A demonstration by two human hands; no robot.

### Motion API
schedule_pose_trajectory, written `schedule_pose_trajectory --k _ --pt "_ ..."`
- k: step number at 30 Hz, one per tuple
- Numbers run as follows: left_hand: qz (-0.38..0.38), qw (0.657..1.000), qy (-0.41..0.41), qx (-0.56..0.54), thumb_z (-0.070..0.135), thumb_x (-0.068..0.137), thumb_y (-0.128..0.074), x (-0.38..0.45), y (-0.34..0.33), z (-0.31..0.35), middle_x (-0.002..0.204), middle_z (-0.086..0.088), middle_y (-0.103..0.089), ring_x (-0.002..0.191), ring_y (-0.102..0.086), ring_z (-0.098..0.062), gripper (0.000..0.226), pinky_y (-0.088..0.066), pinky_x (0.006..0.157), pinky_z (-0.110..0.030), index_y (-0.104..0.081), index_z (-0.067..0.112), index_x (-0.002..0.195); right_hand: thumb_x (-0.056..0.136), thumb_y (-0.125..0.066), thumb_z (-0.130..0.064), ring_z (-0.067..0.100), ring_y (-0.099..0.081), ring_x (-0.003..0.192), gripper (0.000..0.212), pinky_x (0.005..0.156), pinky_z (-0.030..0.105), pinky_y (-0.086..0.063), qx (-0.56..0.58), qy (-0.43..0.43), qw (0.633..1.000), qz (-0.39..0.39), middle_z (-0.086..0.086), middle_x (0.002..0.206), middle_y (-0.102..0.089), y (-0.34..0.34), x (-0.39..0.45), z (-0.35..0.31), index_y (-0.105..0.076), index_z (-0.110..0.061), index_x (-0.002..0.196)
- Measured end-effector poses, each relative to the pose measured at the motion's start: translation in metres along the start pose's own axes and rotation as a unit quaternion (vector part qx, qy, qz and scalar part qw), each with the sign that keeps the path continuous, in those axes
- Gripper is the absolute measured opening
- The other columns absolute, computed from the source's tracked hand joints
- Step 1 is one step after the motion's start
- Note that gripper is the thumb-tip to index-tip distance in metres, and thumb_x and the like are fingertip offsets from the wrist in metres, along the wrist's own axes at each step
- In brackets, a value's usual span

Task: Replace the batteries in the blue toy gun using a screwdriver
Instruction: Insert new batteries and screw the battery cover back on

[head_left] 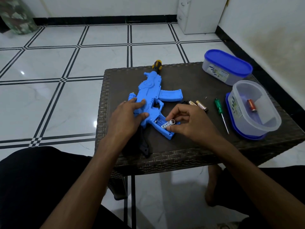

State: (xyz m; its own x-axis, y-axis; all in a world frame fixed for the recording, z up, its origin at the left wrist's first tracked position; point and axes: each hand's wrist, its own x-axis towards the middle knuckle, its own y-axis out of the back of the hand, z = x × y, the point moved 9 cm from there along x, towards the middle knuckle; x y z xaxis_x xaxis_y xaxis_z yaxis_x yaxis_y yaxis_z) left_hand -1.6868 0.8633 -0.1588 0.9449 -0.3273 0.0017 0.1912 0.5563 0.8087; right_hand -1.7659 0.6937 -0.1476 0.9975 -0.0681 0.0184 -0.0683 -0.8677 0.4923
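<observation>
I see the blue toy gun (153,98) lying flat on the dark wicker table (189,151), my left hand (127,118) pressing straight fingers on its body. My right hand (189,123) pinches a white battery (168,124) over the gun's open compartment (159,121). Right of the gun lie two batteries (198,105) and the green screwdriver (220,111).

The toy gun (152,98) lies on the table (189,76). To its right lie two batteries (198,104), then the screwdriver (221,114), then an open container (255,111).

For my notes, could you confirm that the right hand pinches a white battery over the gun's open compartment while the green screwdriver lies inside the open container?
Not quite: the head view shows the green screwdriver on the table, beside the open container. The right hand does pinch the white battery there.
</observation>
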Motion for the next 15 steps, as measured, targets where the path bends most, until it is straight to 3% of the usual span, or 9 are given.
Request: schedule_pose_trajectory --k 3,6,8,11,13,15 --pt "-0.001 1.0 -0.002 0.003 0.038 0.088 -0.065 0.001 -0.001 -0.001 0.154 0.006 -0.035 0.141 -0.033 -0.02 0.054 -0.036 0.108 -0.042 -0.049 0.034 0.139 0.075 -0.076 0.005 0.007 -0.072 0.08 0.024 0.076 0.036 -0.061 -0.06 0.028 0.998 -0.014 0.0 0.09 -0.074 -0.003 0.0 -0.007 -0.066 -0.017 0.081" --pt "0.001 1.0 -0.003 0.001 0.038 0.088 -0.065 0.001 -0.001 -0.001 0.153 0.006 -0.036 0.141 -0.034 -0.021 0.053 -0.037 0.108 -0.042 -0.049 0.034 0.139 0.075 -0.075 -0.004 0.006 -0.064 0.064 0.019 0.063 0.032 -0.057 -0.182 0.101 0.978 -0.011 -0.009 0.073 -0.066 -0.007 -0.006 -0.022 -0.062 -0.018 0.078" --pt "0.0 1.0 -0.003 0.0 0.038 0.088 -0.065 0.0 -0.001 -0.001 0.153 0.006 -0.036 0.141 -0.034 -0.02 0.053 -0.037 0.108 -0.043 -0.049 0.034 0.139 0.073 -0.075 -0.012 0.008 -0.053 0.059 0.018 0.057 0.035 -0.05 -0.274 0.14 0.951 -0.007 -0.01 0.066 -0.057 -0.009 -0.009 -0.03 -0.058 -0.017 0.076" --pt "-0.003 1.0 -0.004 0.0 0.038 0.089 -0.065 0.0 -0.001 -0.001 0.154 0.006 -0.035 0.141 -0.034 -0.02 0.053 -0.037 0.109 -0.044 -0.049 0.034 0.139 0.074 -0.072 -0.015 0.018 -0.051 0.064 0.018 0.06 0.045 -0.046 -0.338 0.156 0.928 -0.03 -0.002 0.066 -0.056 -0.012 -0.006 -0.034 -0.054 -0.014 0.072" --pt "-0.002 1.0 -0.003 -0.004 0.038 0.089 -0.065 0.001 -0.001 -0.002 0.154 0.006 -0.035 0.141 -0.034 -0.02 0.053 -0.036 0.109 -0.044 -0.048 0.034 0.139 0.074 -0.069 -0.012 0.022 -0.052 0.066 0.016 0.061 0.047 -0.046 -0.346 0.17 0.921 -0.055 0.001 0.07 -0.057 -0.016 -0.006 -0.036 -0.055 -0.013 0.082" --pt "-0.002 1.0 -0.005 -0.009 0.038 0.088 -0.065 0.001 -0.002 -0.003 0.154 0.006 -0.036 0.141 -0.034 -0.02 0.053 -0.036 0.109 -0.045 -0.049 0.035 0.138 0.077 -0.065 -0.012 0.026 -0.055 0.071 0.031 0.063 0.044 -0.048 -0.349 0.174 0.918 -0.068 0.003 0.078 -0.06 -0.021 -0.006 -0.036 -0.056 -0.016 0.106"
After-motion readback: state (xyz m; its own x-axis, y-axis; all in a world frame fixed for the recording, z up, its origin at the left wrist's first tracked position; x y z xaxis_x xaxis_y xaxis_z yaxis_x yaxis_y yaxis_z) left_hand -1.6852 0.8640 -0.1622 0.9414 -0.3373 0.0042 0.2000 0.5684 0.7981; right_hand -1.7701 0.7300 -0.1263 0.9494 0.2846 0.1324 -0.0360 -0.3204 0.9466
